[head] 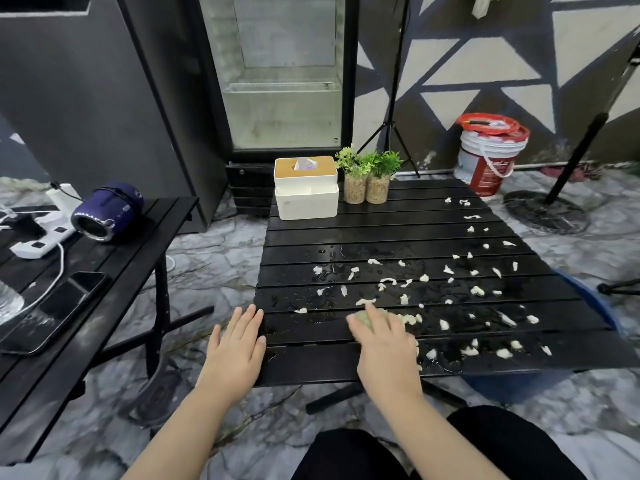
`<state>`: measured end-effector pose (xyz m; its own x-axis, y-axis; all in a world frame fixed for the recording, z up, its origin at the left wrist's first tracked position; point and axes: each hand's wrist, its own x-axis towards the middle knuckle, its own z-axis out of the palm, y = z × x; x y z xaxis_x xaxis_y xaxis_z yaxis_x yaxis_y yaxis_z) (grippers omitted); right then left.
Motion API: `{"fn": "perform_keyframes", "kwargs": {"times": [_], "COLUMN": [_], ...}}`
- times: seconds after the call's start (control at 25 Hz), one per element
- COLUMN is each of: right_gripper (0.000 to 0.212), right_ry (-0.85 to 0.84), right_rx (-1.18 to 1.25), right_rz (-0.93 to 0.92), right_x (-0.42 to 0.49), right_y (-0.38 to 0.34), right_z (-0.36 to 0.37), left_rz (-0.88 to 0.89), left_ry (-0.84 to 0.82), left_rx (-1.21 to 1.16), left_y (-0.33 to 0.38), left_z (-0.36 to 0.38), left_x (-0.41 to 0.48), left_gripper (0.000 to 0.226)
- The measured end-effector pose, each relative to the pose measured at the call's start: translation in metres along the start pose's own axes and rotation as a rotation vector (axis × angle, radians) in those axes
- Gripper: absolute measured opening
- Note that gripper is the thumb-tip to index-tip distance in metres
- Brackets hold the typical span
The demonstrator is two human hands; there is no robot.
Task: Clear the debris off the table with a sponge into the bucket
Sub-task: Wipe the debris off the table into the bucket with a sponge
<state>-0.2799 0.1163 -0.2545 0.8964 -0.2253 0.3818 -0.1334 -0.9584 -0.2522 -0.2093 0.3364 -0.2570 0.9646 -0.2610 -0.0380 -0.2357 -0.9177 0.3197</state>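
Note:
Many small white scraps of debris [446, 299] lie scattered over the right half of a wet black slatted table [311, 233]. My right hand [384, 344] presses flat on a pale green sponge [362, 320] near the table's front edge, and only the sponge's far end shows past my fingers. Resting flat at the table's front left corner is my left hand [235, 344], fingers apart, holding nothing. A blue bucket [595, 306] sits low beside the table's right edge, mostly hidden under the tabletop.
A white tissue box [306, 188] and two small potted plants [369, 178] stand at the table's far edge. A second black table [114, 268] at left carries a phone, power strip and purple speaker. A paint pail [488, 154], tripod and fridge stand behind.

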Motion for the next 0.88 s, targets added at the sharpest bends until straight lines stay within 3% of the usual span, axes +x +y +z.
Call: {"fn": "perform_keyframes", "kwargs": {"times": [0.16,0.36,0.44,0.52,0.64,0.72,0.88], "right_gripper": [0.046,0.031,0.045,0.053,0.050,0.042,0.032], "right_ry": [0.140,-0.123,-0.054,-0.061,-0.015,0.057,-0.052], "right_rx": [0.221,0.111,0.038,-0.010,-0.004,0.019,-0.026], "right_rz": [0.055,-0.175,-0.208,-0.052,0.142,0.057,-0.220], "right_x": [0.045,0.054,0.058,0.065,0.078,0.077,0.055], "right_y": [-0.038,-0.094,-0.063,-0.028,-0.007,-0.042,-0.071], "right_z": [-0.002,0.037,0.043,0.034,0.033,0.036,0.047], "left_rz": [0.051,0.030,0.051,0.069,0.086,0.093,0.082], "left_ry": [0.033,-0.041,-0.019,-0.007,0.009,0.009,-0.006], "left_rx": [-0.016,-0.026,-0.028,-0.022,-0.017,-0.009,-0.017], "left_y": [0.002,0.003,0.000,-0.002,-0.003,-0.003,-0.003], "left_z": [-0.013,-0.006,-0.002,0.000,0.002,0.003,0.003], "left_x": [0.035,0.058,0.059,0.059,0.059,0.061,0.061], "left_gripper": [0.050,0.050,0.051,0.051,0.051,0.051,0.051]}}
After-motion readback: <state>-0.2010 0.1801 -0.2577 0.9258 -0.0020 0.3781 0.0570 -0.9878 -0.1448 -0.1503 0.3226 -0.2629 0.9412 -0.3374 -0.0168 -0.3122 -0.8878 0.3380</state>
